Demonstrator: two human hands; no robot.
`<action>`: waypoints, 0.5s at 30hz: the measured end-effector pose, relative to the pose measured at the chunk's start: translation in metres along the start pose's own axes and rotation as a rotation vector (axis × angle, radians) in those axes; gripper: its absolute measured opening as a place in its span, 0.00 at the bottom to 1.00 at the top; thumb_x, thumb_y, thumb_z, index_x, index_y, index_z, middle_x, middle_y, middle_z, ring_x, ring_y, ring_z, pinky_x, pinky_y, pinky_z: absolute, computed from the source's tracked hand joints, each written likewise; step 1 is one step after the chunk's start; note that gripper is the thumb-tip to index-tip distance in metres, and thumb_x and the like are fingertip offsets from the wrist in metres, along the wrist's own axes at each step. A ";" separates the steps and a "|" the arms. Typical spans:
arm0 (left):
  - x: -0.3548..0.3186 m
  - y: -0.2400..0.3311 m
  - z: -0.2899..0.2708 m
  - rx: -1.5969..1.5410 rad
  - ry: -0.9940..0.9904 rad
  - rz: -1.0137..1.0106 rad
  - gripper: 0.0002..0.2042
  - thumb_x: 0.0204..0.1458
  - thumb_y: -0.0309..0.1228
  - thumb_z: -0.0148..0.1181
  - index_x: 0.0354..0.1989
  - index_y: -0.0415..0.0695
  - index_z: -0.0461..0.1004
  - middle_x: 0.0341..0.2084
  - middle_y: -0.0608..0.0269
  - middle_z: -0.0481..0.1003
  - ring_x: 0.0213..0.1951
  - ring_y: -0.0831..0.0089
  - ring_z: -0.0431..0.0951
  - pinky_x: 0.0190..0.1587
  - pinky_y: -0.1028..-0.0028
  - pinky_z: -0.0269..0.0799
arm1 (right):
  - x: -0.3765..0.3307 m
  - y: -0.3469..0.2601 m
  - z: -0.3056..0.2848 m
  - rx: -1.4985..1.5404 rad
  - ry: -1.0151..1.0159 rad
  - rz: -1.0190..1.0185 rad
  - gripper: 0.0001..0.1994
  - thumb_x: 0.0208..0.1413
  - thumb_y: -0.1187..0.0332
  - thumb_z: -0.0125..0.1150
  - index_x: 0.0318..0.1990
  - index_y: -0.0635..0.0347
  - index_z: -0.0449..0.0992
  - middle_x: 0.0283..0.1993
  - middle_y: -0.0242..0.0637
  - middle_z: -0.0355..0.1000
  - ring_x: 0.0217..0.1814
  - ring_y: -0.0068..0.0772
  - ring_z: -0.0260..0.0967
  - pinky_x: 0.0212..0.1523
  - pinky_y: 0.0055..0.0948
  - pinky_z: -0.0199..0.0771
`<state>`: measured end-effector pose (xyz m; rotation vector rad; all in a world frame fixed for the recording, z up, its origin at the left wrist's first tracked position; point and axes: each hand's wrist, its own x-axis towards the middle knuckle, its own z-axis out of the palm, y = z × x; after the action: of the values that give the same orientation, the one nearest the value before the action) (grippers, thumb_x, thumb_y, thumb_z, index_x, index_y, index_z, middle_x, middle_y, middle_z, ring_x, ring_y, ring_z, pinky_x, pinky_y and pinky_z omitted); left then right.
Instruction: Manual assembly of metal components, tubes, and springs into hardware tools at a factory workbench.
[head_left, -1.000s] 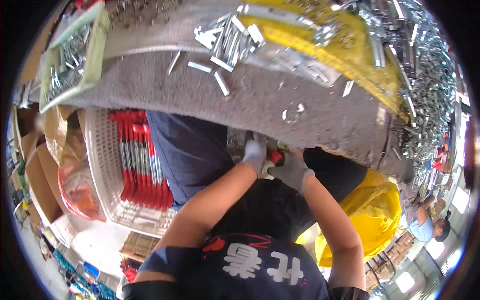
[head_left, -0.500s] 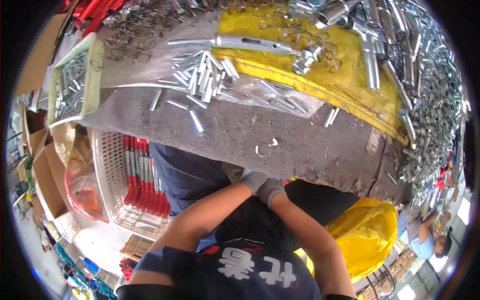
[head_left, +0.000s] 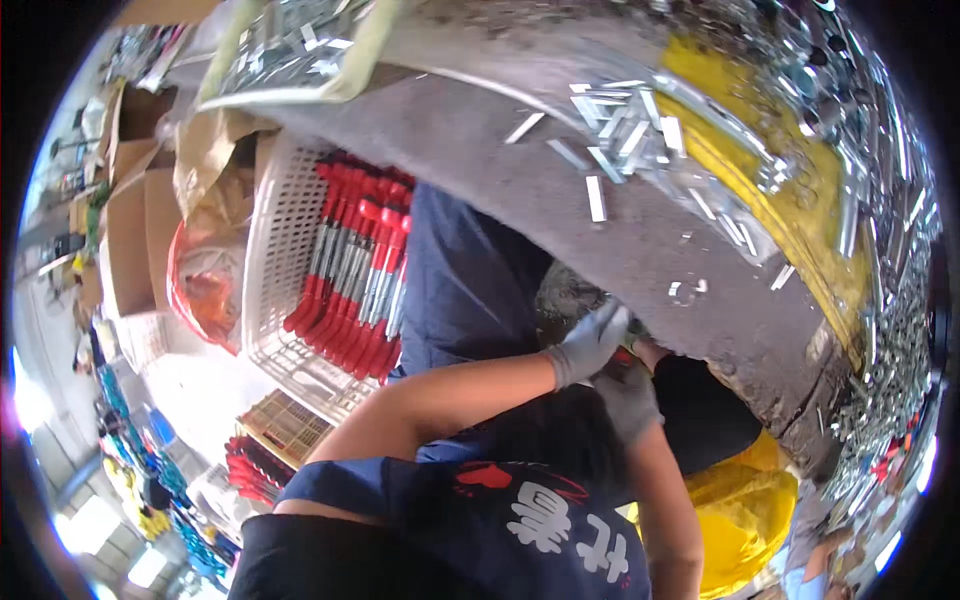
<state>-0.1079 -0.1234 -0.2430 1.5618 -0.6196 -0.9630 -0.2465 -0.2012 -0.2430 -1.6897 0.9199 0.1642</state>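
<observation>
Both my hands wear grey gloves and meet at the near edge of the grey work table [head_left: 480, 150], just under its rim. My left hand [head_left: 590, 342] is closed from above on a small red piece [head_left: 626, 354], of which only a sliver shows. Pressed against it from below, my right hand [head_left: 628, 398] has its fingers curled around the same piece. Short metal strips [head_left: 625, 135] lie scattered on the table above the hands.
A white plastic basket [head_left: 285, 250] holding red-handled tools [head_left: 355, 275] stands to the left. Cardboard boxes [head_left: 135, 240] and an orange-red bag [head_left: 200, 290] lie beyond it. A yellow tray [head_left: 800, 190] with metal parts sits on the table's right; a yellow bin [head_left: 745, 510] is below.
The view has swung left and down, so the table slid up and right and the basket came nearer the middle. My hands stay joined at the table edge.
</observation>
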 end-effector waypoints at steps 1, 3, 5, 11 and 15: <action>-0.020 0.008 -0.013 -0.097 -0.022 0.052 0.18 0.58 0.37 0.45 0.51 0.39 0.66 0.46 0.46 0.70 0.50 0.54 0.71 0.54 0.63 0.63 | -0.026 -0.107 -0.013 0.414 -0.202 0.294 0.24 0.52 0.60 0.58 0.55 0.62 0.66 0.45 0.41 0.71 0.48 0.33 0.69 0.52 0.30 0.68; -0.047 0.037 -0.036 -0.164 -0.064 0.244 0.24 0.59 0.43 0.44 0.57 0.37 0.59 0.49 0.48 0.67 0.52 0.57 0.68 0.57 0.64 0.61 | -0.055 -0.214 -0.040 0.608 -0.262 0.459 0.25 0.55 0.57 0.53 0.53 0.67 0.66 0.39 0.38 0.72 0.46 0.27 0.69 0.48 0.27 0.68; -0.061 0.092 -0.075 -0.219 -0.037 0.423 0.32 0.58 0.50 0.46 0.60 0.35 0.54 0.49 0.51 0.65 0.52 0.62 0.67 0.57 0.65 0.60 | -0.071 -0.247 -0.040 0.476 -0.219 0.049 0.26 0.58 0.54 0.46 0.52 0.72 0.66 0.34 0.37 0.72 0.40 0.27 0.70 0.48 0.27 0.68; -0.095 0.125 -0.243 -0.210 0.799 -0.062 0.19 0.64 0.45 0.41 0.44 0.40 0.69 0.24 0.67 0.68 0.25 0.80 0.67 0.26 0.78 0.65 | 0.014 -0.271 -0.047 -0.770 0.619 -0.868 0.24 0.54 0.71 0.49 0.60 0.70 0.62 0.51 0.51 0.67 0.54 0.47 0.65 0.59 0.40 0.60; -0.115 -0.105 -0.407 0.394 0.938 -0.035 0.21 0.63 0.43 0.45 0.56 0.41 0.67 0.28 0.66 0.72 0.27 0.79 0.69 0.30 0.76 0.69 | 0.032 -0.271 -0.033 -0.835 0.610 -0.854 0.24 0.53 0.68 0.52 0.58 0.69 0.65 0.57 0.51 0.64 0.58 0.50 0.61 0.60 0.42 0.57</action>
<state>0.1628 0.2121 -0.3076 2.1348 -0.1026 -0.0468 -0.0617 -0.2330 -0.0417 -2.8598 0.4658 -0.6625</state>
